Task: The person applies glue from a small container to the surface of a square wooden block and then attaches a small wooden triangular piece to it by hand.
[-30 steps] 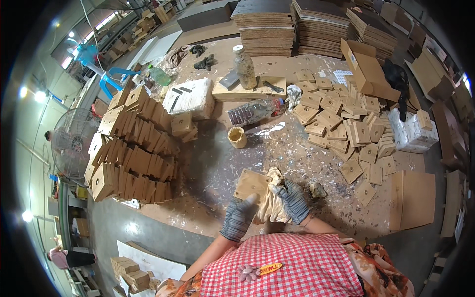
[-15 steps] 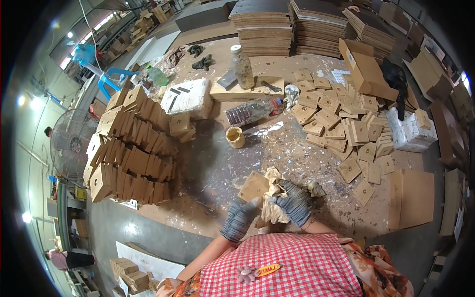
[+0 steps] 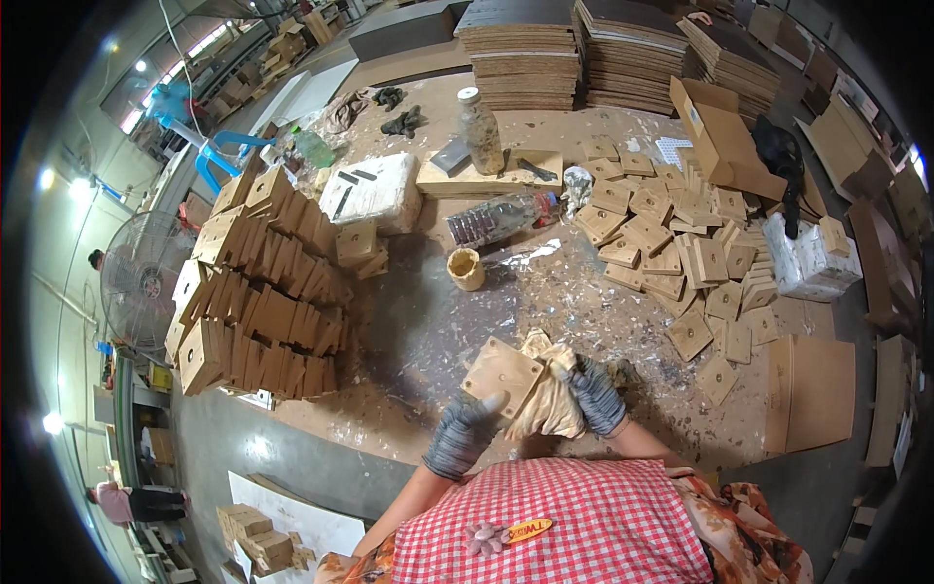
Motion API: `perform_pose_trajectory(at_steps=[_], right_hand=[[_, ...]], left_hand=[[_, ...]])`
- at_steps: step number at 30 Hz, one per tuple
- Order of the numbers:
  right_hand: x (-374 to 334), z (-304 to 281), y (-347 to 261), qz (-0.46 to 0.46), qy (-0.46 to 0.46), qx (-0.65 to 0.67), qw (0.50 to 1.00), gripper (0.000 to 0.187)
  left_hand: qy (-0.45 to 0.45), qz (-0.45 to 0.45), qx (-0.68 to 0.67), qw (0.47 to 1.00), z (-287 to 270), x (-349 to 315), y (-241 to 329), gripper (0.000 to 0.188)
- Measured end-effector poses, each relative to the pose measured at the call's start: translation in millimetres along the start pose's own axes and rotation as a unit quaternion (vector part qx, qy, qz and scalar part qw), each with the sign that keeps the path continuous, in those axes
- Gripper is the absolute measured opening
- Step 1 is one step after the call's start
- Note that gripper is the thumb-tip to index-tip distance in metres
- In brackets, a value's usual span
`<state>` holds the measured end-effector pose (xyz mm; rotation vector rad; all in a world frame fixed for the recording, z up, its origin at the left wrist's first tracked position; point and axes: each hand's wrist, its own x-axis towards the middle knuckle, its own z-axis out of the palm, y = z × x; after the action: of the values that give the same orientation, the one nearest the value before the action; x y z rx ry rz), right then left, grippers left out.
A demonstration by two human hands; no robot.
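Between my two gloved hands is a square wooden block (image 3: pixel 501 377) with small holes at its corners and a larger one in its middle. My left hand (image 3: pixel 461 434), in a grey glove, grips the block at its lower left corner, thumb on the face. A crumpled cream cloth (image 3: pixel 551 401) is bunched in my right hand (image 3: pixel 595 394), also gloved in grey, and lies against the block's right edge. Beyond them stands a small tan cup (image 3: pixel 466 269). A dark lump (image 3: pixel 621 374) rests on the table just past my right hand.
Rows of stacked wooden blocks (image 3: pixel 263 292) fill the table's left side. Loose blocks (image 3: pixel 647 234) are heaped at right, near an open cardboard box (image 3: pixel 725 146). A plastic bottle (image 3: pixel 501 218) lies mid-table; a cloudy bottle (image 3: pixel 479 131) stands on a board behind. Dark panels (image 3: pixel 516 58) are piled farther back.
The block has turned so that more of its face shows, clear of the cloth. My right hand has shifted right with the cloth, and my left hand slightly left.
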<state>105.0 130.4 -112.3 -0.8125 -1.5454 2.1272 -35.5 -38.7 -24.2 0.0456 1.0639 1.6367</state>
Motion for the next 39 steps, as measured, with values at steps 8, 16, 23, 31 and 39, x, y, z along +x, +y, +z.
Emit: perform_pose_trajectory(at_steps=[8, 16, 23, 31, 39], right_hand=[[-4, -4, -45, -0.04, 0.012, -0.002, 0.999, 0.035], [-6, 20, -58, -0.111, -0.09, -0.232, 0.962, 0.063], [-12, 14, -35, -0.074, 0.046, 0.063, 0.994, 0.069], [-21, 38, -22, -0.058, -0.05, -0.188, 0.979, 0.074], [-17, 27, -22, 0.001, -0.067, -0.139, 0.988, 0.044]], left_hand=[[-0.012, 0.027, 0.154, 0.988, 7, -8, 17, 0.068], [0.008, 0.081, 0.157, 0.984, 8, -2, 2, 0.067], [0.048, 0.109, 0.072, 0.99, 9, -1, 3, 0.06], [0.045, 0.03, 0.06, 0.997, -3, 8, -10, 0.056], [0.015, 0.046, 0.039, 0.998, -1, 5, -10, 0.06]])
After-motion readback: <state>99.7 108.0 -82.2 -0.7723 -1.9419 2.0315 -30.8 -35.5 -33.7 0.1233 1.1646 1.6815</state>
